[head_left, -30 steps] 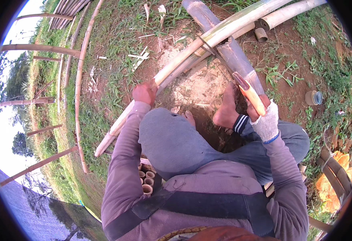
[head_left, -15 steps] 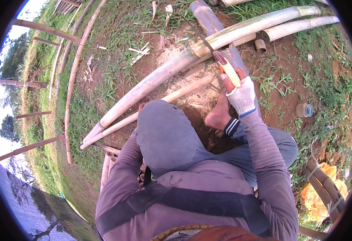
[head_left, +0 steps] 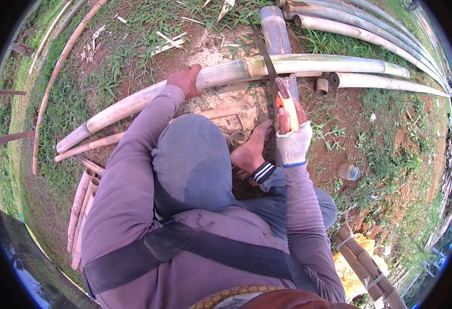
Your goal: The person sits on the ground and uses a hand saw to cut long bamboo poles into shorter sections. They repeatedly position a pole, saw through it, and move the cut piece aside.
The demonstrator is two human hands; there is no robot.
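A long pale bamboo pole (head_left: 133, 103) lies across in front of me, resting on a thicker grey bamboo log (head_left: 276, 32). My left hand (head_left: 186, 82) is bare and wraps over the pole, left of its middle joint. In a fingerless white knit glove, my right hand (head_left: 294, 129) grips the orange handle of a hand saw (head_left: 265, 54). The saw's dark blade lies across the pole just right of that joint and points away from me. Whether its teeth are in the bamboo I cannot tell. My bare foot (head_left: 252, 149) rests near the log.
A thinner bamboo stick (head_left: 97, 141) lies nearer me beneath the pole. Several long poles (head_left: 349, 31) lie at the far right. Cut bamboo pieces (head_left: 81, 201) are stacked at my left. A clear jar (head_left: 348, 172) and an orange net sack (head_left: 357, 262) are at the right.
My left hand has come from behind my knee onto the bamboo pole. The right hand keeps the saw against it. The whole view has turned, bringing more poles into sight at the right.
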